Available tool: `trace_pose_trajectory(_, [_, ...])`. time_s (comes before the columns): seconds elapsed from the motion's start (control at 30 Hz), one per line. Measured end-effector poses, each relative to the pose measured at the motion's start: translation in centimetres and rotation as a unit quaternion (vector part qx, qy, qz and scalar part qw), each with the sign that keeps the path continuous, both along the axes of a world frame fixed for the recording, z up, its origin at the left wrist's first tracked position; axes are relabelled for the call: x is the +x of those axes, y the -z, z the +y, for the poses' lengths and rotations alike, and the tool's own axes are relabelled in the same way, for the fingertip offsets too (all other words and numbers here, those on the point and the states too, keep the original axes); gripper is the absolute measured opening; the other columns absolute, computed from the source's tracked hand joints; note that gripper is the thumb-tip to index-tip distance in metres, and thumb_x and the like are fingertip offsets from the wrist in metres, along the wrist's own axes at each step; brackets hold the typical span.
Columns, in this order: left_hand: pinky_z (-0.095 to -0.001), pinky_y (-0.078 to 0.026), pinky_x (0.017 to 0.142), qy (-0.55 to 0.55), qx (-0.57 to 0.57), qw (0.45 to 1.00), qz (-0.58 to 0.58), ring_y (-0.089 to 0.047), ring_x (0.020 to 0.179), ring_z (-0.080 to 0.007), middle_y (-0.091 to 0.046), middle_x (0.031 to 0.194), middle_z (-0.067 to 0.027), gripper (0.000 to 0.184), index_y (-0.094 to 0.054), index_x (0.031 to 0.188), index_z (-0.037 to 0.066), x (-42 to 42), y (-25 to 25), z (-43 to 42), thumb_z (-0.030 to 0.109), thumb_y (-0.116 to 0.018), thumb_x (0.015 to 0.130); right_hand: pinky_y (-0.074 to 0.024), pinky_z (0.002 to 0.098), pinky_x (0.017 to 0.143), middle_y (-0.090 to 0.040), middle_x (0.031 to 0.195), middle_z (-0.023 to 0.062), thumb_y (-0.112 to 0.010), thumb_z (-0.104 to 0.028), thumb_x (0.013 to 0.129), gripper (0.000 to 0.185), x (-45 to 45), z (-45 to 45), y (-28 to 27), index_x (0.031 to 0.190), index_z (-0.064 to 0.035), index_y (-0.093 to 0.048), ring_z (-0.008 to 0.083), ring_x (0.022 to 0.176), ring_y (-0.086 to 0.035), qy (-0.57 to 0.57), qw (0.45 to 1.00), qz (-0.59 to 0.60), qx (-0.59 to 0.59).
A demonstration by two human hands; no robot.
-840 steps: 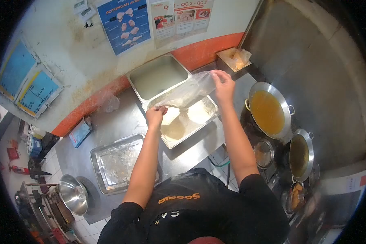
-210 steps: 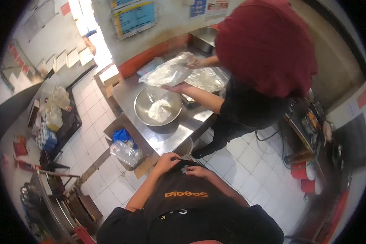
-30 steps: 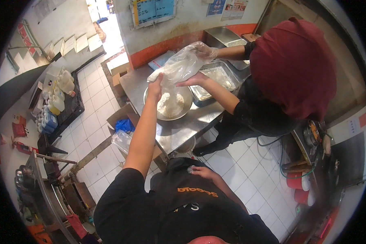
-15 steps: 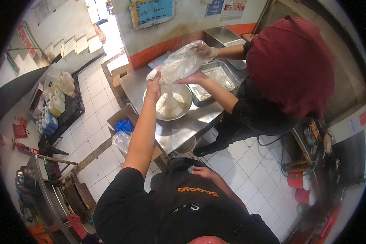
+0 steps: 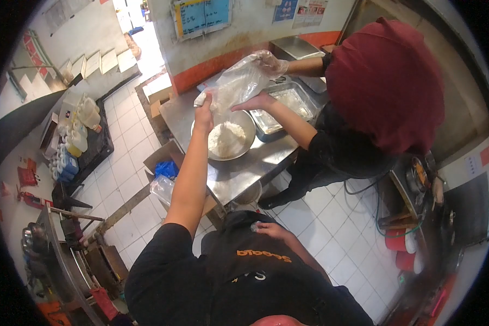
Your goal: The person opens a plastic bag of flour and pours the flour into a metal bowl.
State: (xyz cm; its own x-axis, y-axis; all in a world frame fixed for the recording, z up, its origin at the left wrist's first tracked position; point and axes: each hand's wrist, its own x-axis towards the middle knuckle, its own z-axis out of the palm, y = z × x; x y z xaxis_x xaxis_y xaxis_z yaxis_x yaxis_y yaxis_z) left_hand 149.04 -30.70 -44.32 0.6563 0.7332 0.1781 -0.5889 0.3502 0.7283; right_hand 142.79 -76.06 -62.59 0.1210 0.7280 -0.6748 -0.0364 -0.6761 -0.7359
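My left hand (image 5: 204,115) is closed on one end of a clear plastic bag (image 5: 236,84), which is dusted white inside. Under the bag, a round metal bowl (image 5: 251,142) holds a heap of white flour (image 5: 226,139). A co-worker's gloved hand (image 5: 273,63) grips the bag's far end, while their other hand (image 5: 258,102) supports it from below. In front of my black apron (image 5: 239,239), my right hand (image 5: 271,230) is closed around a small, pale, shiny item that I cannot make out.
A rectangular metal tray (image 5: 313,108) with white residue stands beside the bowl on the steel table (image 5: 231,182). The co-worker in a maroon head cover (image 5: 386,87) stands to the right. Below the table's left side is an open cardboard box (image 5: 156,157) with a blue bag (image 5: 167,169).
The plastic bag looks flatter and has shifted slightly. The flour in the bowl now stands in a clearer peak, and the falling haze has faded. My right hand has hardly moved.
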Motion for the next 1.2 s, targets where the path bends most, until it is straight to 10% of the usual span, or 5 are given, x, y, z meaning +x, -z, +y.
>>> trace_pose_trajectory(1.2, [-0.0337,-0.045,0.087,-0.08,0.139,0.958,0.237,-0.058,0.101,-0.0183,-0.06,0.119,-0.0054,0.061,-0.057,0.123,0.002,-0.7,-2.2,1.2,0.054,-0.057,0.091,-0.0416,0.0295,0.097,-0.06,0.124,0.006,-0.065,-0.029,0.09,0.053,-0.3,-0.7,0.7,0.137,-0.009,-0.051,0.0168,0.112,-0.055,0.078,0.996,0.035,-0.011])
